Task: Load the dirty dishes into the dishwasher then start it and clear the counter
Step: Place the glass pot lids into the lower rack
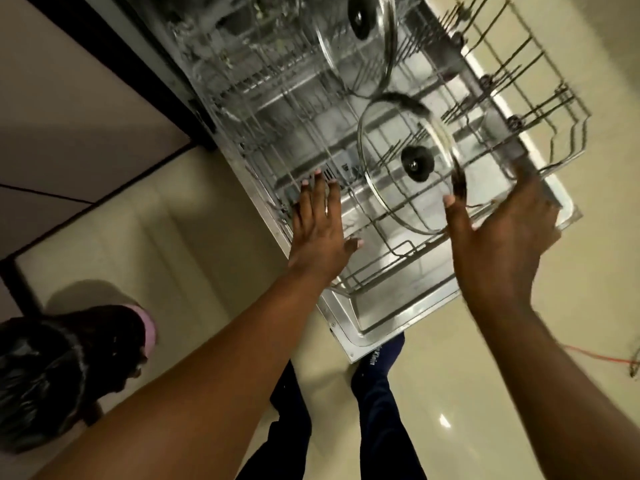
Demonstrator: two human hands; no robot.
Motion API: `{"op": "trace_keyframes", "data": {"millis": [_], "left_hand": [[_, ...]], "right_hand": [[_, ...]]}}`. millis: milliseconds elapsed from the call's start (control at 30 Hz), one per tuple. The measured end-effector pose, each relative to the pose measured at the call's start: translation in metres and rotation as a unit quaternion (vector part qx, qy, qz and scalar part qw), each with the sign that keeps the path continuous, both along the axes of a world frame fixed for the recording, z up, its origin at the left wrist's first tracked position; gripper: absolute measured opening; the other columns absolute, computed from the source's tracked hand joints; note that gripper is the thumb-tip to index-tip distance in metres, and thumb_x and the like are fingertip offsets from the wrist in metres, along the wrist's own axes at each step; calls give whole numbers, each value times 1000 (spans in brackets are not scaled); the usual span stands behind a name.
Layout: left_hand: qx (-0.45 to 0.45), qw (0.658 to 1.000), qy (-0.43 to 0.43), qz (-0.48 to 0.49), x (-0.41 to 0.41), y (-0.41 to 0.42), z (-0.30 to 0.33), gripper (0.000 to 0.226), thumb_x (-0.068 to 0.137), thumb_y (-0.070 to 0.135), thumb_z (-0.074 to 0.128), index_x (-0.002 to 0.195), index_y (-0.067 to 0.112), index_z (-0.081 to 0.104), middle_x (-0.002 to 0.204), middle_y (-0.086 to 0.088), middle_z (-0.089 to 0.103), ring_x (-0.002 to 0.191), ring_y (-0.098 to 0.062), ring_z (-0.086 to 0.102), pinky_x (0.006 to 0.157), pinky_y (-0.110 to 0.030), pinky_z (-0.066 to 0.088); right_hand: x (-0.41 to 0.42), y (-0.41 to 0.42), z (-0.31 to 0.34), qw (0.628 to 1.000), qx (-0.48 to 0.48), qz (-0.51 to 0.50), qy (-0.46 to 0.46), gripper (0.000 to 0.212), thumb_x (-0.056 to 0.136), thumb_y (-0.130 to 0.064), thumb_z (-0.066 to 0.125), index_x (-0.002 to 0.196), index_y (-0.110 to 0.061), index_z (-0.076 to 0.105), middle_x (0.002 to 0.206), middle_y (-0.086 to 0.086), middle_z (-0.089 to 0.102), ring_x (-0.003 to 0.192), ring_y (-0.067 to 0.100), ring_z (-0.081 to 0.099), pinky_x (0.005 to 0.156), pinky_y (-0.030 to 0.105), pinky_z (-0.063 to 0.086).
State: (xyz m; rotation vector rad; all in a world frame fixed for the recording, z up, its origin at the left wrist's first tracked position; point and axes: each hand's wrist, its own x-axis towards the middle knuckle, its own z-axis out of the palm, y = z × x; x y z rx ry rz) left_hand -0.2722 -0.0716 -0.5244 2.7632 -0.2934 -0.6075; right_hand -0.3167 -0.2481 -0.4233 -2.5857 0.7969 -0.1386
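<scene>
1. The floor (485, 393) is pale, glossy cream tile; a light glares off it near the person's legs.
2. The dishwasher door (377, 327) lies folded down over that floor, with the wire rack (398, 251) pulled out on top of it.
3. A glass lid (408, 168) with a black knob stands tilted in the near part of the rack; a second glass lid (363, 32) stands deeper in, towards the dishwasher's inside.
4. The left hand (318, 223) reaches over the rack's left edge with fingers straight, its grip released. Whether it touches the wire cannot be told.
5. The right hand (498, 233) is spread open just right of the near lid, its grip also released; motion blur hides any contact.
6. Left of the dishwasher stand beige cabinet panels (69, 98) with dark edges.
7. An orange cable (595, 355) lies on the floor right of the door.
8. White lettering on the dark sock (377, 362) below the door is too blurred to read.
</scene>
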Motion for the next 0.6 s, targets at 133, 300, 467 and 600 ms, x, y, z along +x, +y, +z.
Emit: {"op": "trace_keyframes", "data": {"millis": [133,300,467,600], "left_hand": [[-10,1000,-8,-9,-14,29,74,95,88,52,59,153,18,-2,159,-10,-20,147,-35,-11,120,-52,4],[1,999,-41,25,-37,88,194,93,87,53,62,152,20,4,160,-8,-13,146,-34,2,119,-52,10],[38,995,-60,74,-62,168,311,86,92,47,55,152,19,1,159,-12,-17,146,-38,-4,118,-54,9],[52,984,-101,136,-76,247,390,82,94,44,53,152,16,3,160,-12,-14,147,-36,-4,119,-52,7]], "right_hand": [[-36,41,34,998,-18,52,19,67,86,-22,69,141,-2,36,141,21,41,127,37,39,103,51,33],[-61,91,100,979,-68,177,71,61,80,-9,73,133,1,44,133,22,48,115,39,50,91,50,41],[-49,163,193,949,-112,281,88,58,72,-7,77,124,0,53,117,20,59,102,37,59,82,48,48],[-26,243,268,920,-102,379,26,51,67,-4,80,113,-2,59,103,18,65,90,36,65,75,45,52]]}}
